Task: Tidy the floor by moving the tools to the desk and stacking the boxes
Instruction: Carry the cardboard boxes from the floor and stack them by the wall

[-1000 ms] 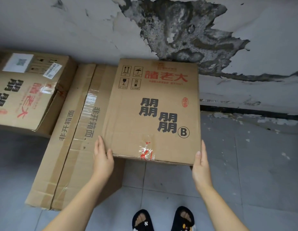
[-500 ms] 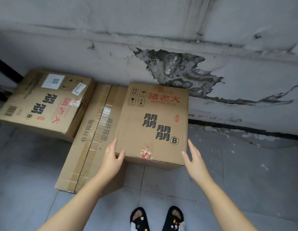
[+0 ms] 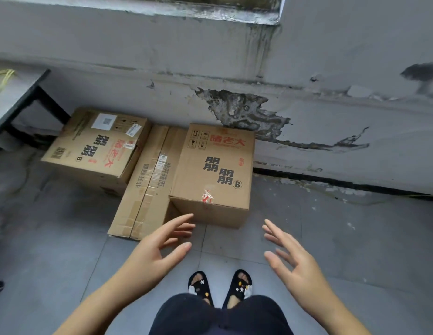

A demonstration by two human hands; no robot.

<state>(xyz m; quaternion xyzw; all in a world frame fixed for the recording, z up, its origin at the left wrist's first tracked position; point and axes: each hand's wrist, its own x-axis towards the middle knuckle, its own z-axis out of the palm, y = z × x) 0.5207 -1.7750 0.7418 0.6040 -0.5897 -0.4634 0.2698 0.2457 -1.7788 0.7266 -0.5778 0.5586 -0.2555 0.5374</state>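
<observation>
At the far left a dark-framed worktop (image 3: 10, 102) juts into view, a loop of yellow cord (image 3: 2, 76) lying on it. Just beside its leg, against the wall, a printed carton (image 3: 94, 151) sits on the floor (image 3: 53, 238), bearing a white label and a barcode. To its right, touching it, lies a long flat carton (image 3: 147, 184) sealed with clear tape down its length. The right-hand box (image 3: 215, 175) rests with its left part on that flat carton, and its right edge hangs beyond it, over the tiles; I cannot tell whether anything supports that side.

That overhang is the risk as I judge it: with only part of its base carried, the box could tip or slide off towards the right if knocked, or if another carton is stacked on top. The peeling, damp-stained wall (image 3: 247, 112) behind could also mark or soften the cardboard where it touches.

The box itself is plain brown corrugated board with black characters, a circled B, red lettering, handling symbols and a torn red-and-white sticker near its front edge; its corners look square and undamaged.

The left hand (image 3: 150, 257) hovers just short of the box with fingers (image 3: 179, 223) spread and holding nothing; the right hand (image 3: 297, 264) is likewise apart from it, fingers (image 3: 273, 230) splayed and empty.
</observation>
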